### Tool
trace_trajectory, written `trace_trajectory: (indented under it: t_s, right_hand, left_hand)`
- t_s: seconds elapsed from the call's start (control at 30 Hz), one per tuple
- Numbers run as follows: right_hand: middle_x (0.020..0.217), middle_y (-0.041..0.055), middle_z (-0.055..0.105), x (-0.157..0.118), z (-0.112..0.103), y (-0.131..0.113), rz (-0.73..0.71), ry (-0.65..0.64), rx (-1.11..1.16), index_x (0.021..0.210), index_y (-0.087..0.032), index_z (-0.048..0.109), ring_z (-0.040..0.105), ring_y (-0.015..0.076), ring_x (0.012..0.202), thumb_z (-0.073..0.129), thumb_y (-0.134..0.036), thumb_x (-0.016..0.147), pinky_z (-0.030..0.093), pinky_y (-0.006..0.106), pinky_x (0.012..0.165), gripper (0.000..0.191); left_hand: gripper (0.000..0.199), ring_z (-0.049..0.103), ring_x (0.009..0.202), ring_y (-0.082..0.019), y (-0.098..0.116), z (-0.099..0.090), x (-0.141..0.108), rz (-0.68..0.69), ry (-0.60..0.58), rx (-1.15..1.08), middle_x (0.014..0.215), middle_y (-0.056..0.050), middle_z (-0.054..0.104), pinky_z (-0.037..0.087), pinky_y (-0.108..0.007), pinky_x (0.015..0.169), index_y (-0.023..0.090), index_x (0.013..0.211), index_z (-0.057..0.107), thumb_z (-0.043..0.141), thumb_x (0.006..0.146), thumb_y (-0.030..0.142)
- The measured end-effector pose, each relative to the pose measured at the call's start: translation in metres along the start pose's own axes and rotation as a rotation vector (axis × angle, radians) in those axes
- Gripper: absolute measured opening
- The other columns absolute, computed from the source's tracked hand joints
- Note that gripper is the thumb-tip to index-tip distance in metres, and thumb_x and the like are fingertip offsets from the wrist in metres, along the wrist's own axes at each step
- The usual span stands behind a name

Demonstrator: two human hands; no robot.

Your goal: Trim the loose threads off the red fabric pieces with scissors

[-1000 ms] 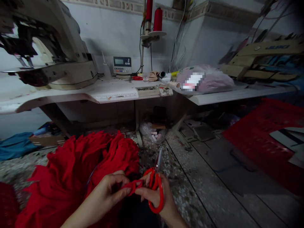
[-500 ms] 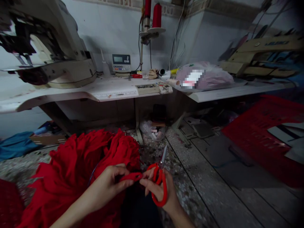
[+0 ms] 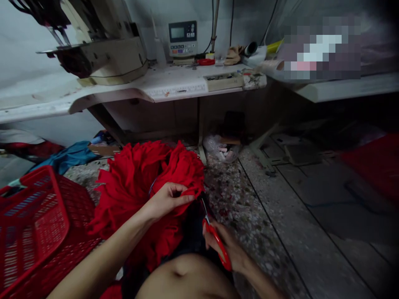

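Note:
My left hand [image 3: 170,200] pinches a piece of red fabric between thumb and fingers, at the right side of a large bunched heap of red fabric [image 3: 124,195]. Just right of it, my right hand [image 3: 224,245] is closed around the red handles of a pair of scissors [image 3: 220,245]. The blades point up and left, their tips close to the pinched fabric. Whether the blades touch the fabric cannot be made out. The heap lies over dark clothing on my lap.
A red plastic basket [image 3: 59,207] stands at the left. Ahead is a white table [image 3: 124,93] with a sewing machine [image 3: 109,58] and a control box [image 3: 183,39]. Beneath it lie a plastic bag [image 3: 218,147] and blue cloth [image 3: 73,158]. Another table edge [image 3: 343,89] is at the right.
The view has turned down and left, bringing the basket further in. The scissors have gone from pointing up beside the fingers to pointing at the fabric, and my right hand has moved away from my left.

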State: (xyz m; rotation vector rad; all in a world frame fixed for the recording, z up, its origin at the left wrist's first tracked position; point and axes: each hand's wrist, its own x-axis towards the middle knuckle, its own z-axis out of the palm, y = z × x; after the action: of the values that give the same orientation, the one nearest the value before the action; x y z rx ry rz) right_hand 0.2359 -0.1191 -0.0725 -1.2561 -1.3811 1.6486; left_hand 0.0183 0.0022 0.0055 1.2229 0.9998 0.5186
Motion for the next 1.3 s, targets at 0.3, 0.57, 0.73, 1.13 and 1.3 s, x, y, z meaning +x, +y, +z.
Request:
trace_trajectory:
  t_s: [0.3,0.57,0.73,1.13,1.3]
  right_hand:
    - [0.071,-0.0044,0.052,0.018,-0.003,-0.005,0.006,-0.049,-0.045,0.085,-0.02,0.055,0.048,0.0122,0.063,0.067,-0.052,0.093,0.038,0.023,0.059,0.034]
    - [0.073,-0.0013,0.057,0.014,0.005,0.013,-0.003,-0.066,0.087,0.084,-0.02,0.056,0.054,0.0145,0.065,0.055,-0.063,0.096,0.044,0.026,0.066,0.045]
    - [0.078,-0.0012,0.058,0.012,0.003,0.005,-0.022,-0.095,-0.052,0.091,-0.021,0.059,0.053,0.015,0.07,0.056,-0.054,0.099,0.042,0.025,0.066,0.033]
    - [0.063,-0.0059,0.051,0.017,0.008,0.024,0.061,0.004,-0.032,0.08,-0.02,0.055,0.045,0.0105,0.055,0.075,-0.042,0.086,0.033,0.021,0.051,0.03]
    - [0.058,-0.0057,0.053,0.012,0.012,0.04,0.1,0.058,-0.018,0.078,-0.02,0.057,0.046,0.0103,0.048,0.078,-0.05,0.082,0.032,0.022,0.047,0.036]
  left_hand:
    - [0.048,0.032,0.053,-0.005,0.003,-0.005,-0.002,-0.099,-0.173,0.053,0.058,0.004,0.048,0.024,-0.019,0.05,0.009,0.072,0.071,0.081,0.074,0.056]
    - [0.043,0.044,0.054,-0.007,0.0,-0.005,-0.004,-0.166,-0.079,-0.049,0.062,0.0,0.059,0.035,-0.019,0.052,0.01,0.074,0.073,0.088,0.067,0.049]
    - [0.041,0.046,0.056,-0.008,-0.004,-0.005,-0.002,-0.142,-0.069,-0.015,0.065,-0.001,0.062,0.036,-0.019,0.054,0.009,0.073,0.074,0.085,0.072,0.049]
    - [0.034,0.049,0.058,-0.008,-0.007,-0.007,0.0,-0.152,-0.185,0.033,0.066,-0.001,0.065,0.039,-0.02,0.059,0.008,0.085,0.08,0.083,0.076,0.041]
    - [0.035,0.047,0.059,-0.008,-0.007,-0.006,0.002,-0.169,-0.213,0.057,0.067,-0.001,0.065,0.037,-0.02,0.059,0.007,0.089,0.08,0.082,0.078,0.04]
